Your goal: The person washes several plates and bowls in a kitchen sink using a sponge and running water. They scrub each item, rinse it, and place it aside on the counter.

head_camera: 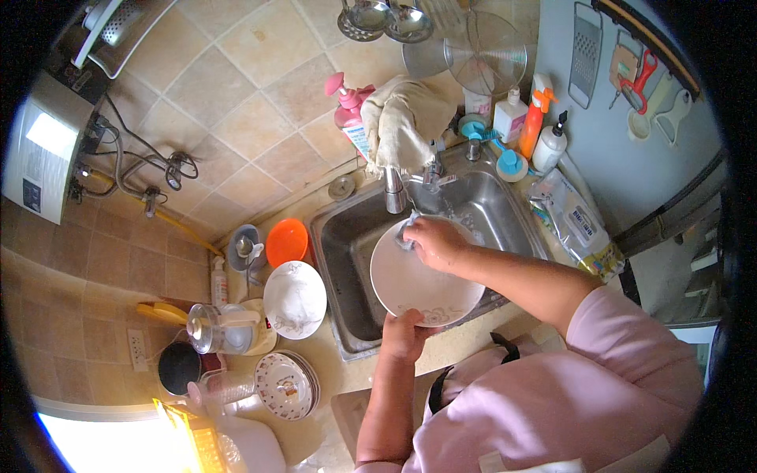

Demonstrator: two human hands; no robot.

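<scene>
A large white bowl or plate (426, 275) with a flower pattern near its rim is held tilted over the stainless steel sink (349, 295). My left hand (408, 337) grips its lower edge, thumb on top. My right hand (434, 239) presses a greyish scrubbing cloth or pad (406, 235) against the upper part of its inner face. Just above the dish is the chrome faucet spout (395, 192), with a beige cloth (402, 121) draped over the faucet. The fingers under the rim are partly hidden.
Left of the sink stand an orange bowl (287, 243), a white patterned bowl (295, 300), stacked plates (285, 385) and a glass kettle (219, 329). A pink pump bottle (349, 109), an orange spray bottle (532, 121), a white pump bottle (550, 145) and a plastic package (573, 222) line the back and right.
</scene>
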